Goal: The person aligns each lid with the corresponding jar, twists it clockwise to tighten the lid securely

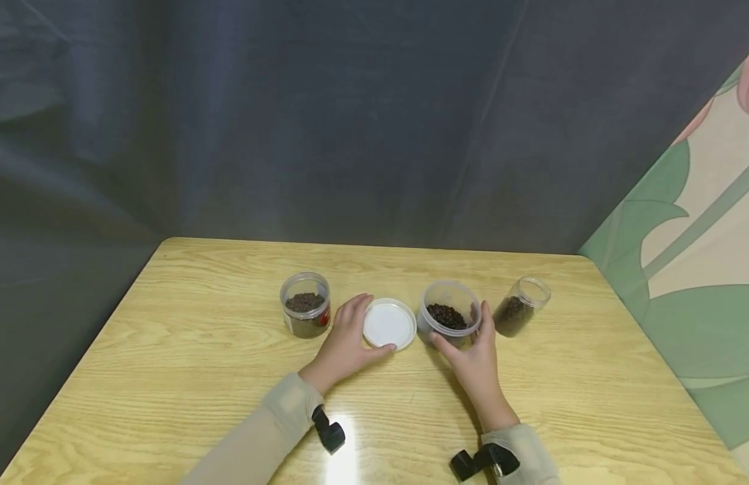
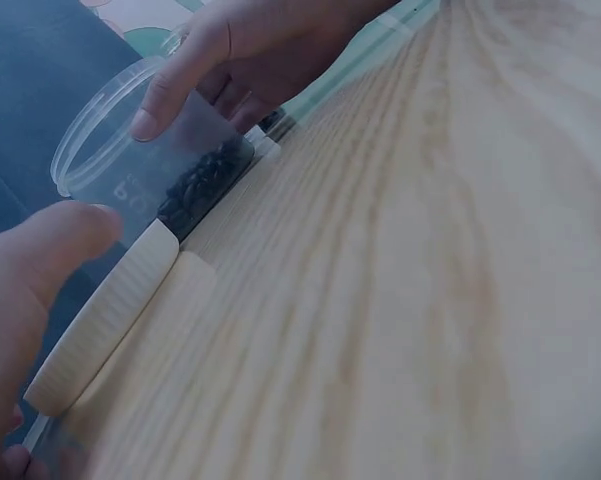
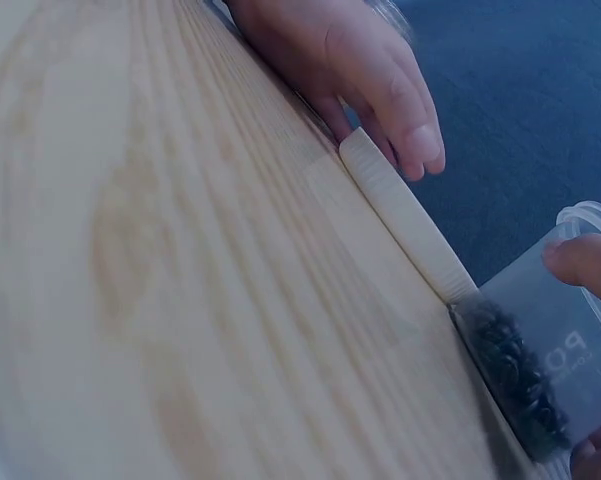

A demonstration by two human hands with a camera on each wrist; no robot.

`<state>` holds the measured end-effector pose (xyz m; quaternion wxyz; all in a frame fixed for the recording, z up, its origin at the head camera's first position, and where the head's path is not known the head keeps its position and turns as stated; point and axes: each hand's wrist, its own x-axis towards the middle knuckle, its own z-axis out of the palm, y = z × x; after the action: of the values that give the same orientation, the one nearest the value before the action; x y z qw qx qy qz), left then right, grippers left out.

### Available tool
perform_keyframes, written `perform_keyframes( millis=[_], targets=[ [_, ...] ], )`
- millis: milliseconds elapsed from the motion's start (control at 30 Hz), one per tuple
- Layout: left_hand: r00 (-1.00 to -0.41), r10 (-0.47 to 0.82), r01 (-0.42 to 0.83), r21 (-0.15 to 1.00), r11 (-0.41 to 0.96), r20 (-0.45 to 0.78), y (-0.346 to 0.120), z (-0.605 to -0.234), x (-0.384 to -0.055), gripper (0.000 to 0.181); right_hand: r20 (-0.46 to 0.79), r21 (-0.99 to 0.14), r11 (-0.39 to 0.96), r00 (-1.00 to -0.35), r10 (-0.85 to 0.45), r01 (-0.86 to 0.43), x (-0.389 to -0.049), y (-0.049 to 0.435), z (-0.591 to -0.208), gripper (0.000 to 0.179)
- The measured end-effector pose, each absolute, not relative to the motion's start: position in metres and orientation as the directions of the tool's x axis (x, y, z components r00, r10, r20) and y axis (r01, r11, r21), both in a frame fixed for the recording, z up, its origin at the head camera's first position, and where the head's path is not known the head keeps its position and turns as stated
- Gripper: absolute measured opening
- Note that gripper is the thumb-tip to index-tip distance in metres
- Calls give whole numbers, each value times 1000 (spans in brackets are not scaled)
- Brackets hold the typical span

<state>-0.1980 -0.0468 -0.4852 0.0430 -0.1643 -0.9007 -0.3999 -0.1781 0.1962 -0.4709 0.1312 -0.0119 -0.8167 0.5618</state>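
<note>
1. Clear tub [image 1: 441, 293], its mouth uncovered, stands on the wooden table [image 1: 593, 377] with the right hand [image 1: 475, 364] clamped on it, thumb at the near side and fingers round the right. Its wall looks like thin plastic, so too hard a squeeze could buckle it.
2. Left jar [image 1: 306, 327], holding brown granules [image 1: 304, 302], stands just beyond the left hand [image 1: 347, 342]. A careless outward swing of that hand could knock it over.
3. Narrow jar [image 1: 512, 318] stands close to the right fingers; moving the tub sideways could bump and topple it.
4. White lid [image 1: 389, 325] lies flat just beside the tub. The left thumb and fingers are spread apart around it; I cannot tell whether they touch it. Catching only one edge could make it slip or skid into the tub.
5. Dark beans [image 1: 445, 315] lie loose low in the tub; a sharp tilt could scatter them.
</note>
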Motion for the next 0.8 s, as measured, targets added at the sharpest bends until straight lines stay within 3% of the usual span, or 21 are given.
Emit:
perform_keyframes(
  millis=[200, 467, 800],
  targets=[
    [-933, 275, 358, 658, 662, 230, -38, -488, -204, 105, 215, -933, 328, -960, 177, -148, -179, 196, -471, 95],
    [-923, 305, 385, 601, 701, 236, -32, -488, -208, 110, 256, -924, 334, -950, 179, -186, -178, 195, -473, 94],
    [-927, 276, 373, 573, 730, 253, -34, -486, -204, 90, 255, -917, 355, -952, 168, -183, -178, 194, -474, 93]
  ],
)
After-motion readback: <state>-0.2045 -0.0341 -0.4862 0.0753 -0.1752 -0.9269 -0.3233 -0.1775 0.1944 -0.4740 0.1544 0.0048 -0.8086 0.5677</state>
